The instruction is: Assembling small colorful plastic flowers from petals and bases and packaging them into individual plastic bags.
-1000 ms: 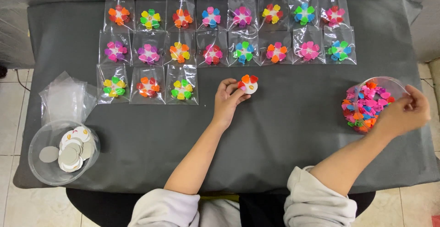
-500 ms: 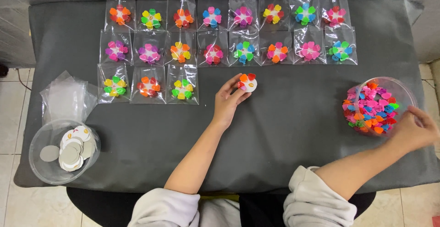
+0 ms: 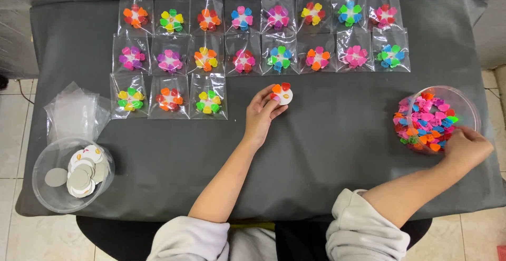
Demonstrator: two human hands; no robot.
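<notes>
Left hand (image 3: 262,114) grip pinching white disc (image 3: 282,94) with two clips on it, right hand (image 3: 466,148) grip curled at clip bowl (image 3: 464,103) rim, closure unclear, bagged flowers (image 3: 209,101) just left of left grip

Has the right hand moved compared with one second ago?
Yes. The right hand moved down toward the person, from the far rim of the clear plastic bowl of colourful heart pieces to its near edge.

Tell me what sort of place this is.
Likely a small hand-assembly and packing station: rows of bagged flower clips on a grey-covered table, a tub of loose heart pieces, and a stack of empty bags.
</notes>
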